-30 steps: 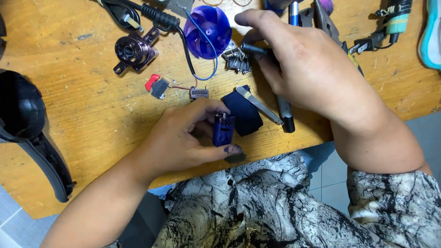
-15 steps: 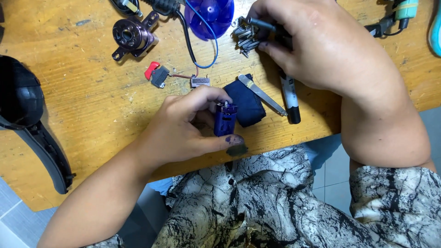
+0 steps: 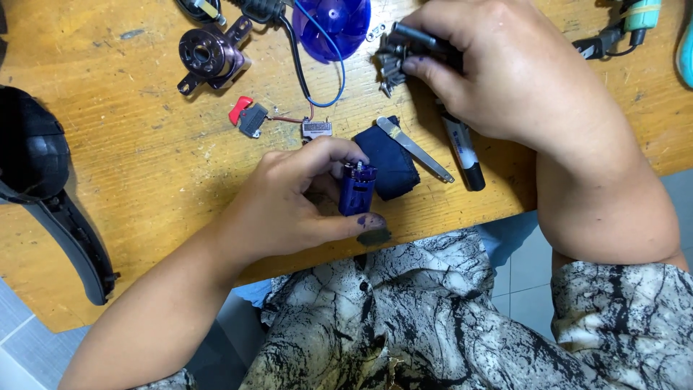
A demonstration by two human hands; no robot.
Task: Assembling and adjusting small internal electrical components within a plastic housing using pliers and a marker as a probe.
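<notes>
Your left hand [image 3: 289,198] grips the blue motor [image 3: 356,189] upright at the counter [image 3: 144,166] edge. Your right hand [image 3: 498,68] closes on a pile of screws [image 3: 390,61]. Fan [image 3: 333,25], switch [image 3: 249,118] and housing [image 3: 29,155] lie apart; reassembly appears hardly begun.

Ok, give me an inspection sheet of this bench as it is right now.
Surface: worn wooden table, scratched.
Job's things: small blue motor upright in left hand; dark metal parts under right hand.
Clutter: blue fan impeller, dark round housing, red switch, dark cloth, metal strip, marker, black casing.
Grip: both closed on parts.
Cables: blue and black wires.
Surroundings: tiled floor, patterned clothing.
</notes>
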